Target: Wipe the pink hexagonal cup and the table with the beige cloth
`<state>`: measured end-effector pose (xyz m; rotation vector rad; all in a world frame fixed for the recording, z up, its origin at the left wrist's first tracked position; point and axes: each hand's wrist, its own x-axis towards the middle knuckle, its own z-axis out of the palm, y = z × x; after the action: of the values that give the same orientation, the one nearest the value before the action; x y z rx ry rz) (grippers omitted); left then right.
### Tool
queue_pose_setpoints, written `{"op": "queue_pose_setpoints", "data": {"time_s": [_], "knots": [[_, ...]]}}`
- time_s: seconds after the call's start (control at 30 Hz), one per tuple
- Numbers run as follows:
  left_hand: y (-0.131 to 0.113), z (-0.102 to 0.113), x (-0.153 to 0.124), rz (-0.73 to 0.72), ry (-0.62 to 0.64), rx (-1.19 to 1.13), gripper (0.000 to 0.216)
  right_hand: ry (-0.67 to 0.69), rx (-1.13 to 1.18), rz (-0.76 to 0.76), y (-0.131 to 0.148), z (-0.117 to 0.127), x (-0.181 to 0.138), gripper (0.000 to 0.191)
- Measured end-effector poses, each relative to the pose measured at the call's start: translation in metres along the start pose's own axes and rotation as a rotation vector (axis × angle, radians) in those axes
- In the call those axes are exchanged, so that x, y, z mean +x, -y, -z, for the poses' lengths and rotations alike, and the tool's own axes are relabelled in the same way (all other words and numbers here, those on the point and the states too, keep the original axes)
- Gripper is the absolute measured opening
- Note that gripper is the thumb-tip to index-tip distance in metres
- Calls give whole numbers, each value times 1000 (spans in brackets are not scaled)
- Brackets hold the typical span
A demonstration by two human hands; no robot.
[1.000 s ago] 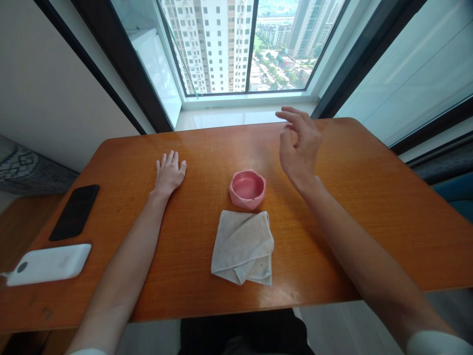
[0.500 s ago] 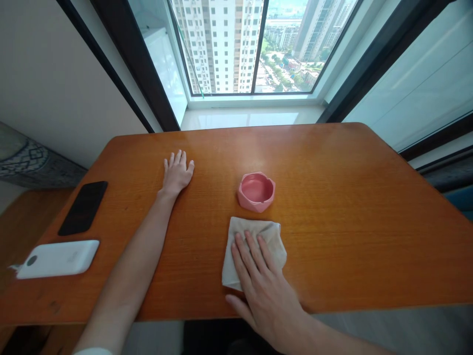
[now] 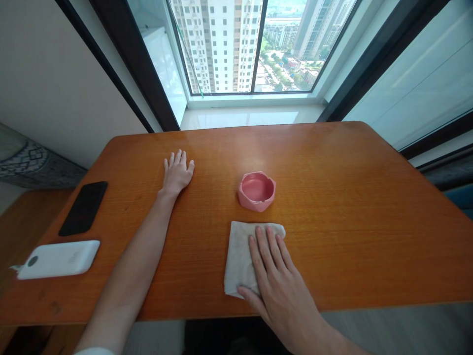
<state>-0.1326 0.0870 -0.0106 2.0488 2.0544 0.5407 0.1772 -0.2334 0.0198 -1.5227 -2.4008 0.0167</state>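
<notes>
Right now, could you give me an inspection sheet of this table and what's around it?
Surface: glossy orange-brown wooden table.
Things in hand: folded grey cloth lying flat near the front edge.
Clutter: pink dish behind the cloth, apart from it, looks empty; black phone and white flat device at the left end.
Hands: right hand flat on the cloth; left hand flat on bare wood.
Cables: nothing seen.
Surroundings: window behind the table, tower blocks outside.
</notes>
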Motion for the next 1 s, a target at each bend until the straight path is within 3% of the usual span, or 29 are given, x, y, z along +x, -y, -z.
{"op": "queue_pose_setpoints", "data": {"time_s": [0.17,0.47,0.67,0.83,1.0], "knots": [[-3,2,0,3,7,13,78,17,-21,48,-1,4,-7,123],[-7,4,-2,23,27,78,78,105,32,30,13,1,31,114],[-8,3,-2,34,33,102,80,153,89,83,13,4,22,128],[-8,4,-2,30,37,108,80,167,111,95,11,5,19,129],[-6,4,-1,28,36,103,80,175,100,199,10,7,12,132]]}}
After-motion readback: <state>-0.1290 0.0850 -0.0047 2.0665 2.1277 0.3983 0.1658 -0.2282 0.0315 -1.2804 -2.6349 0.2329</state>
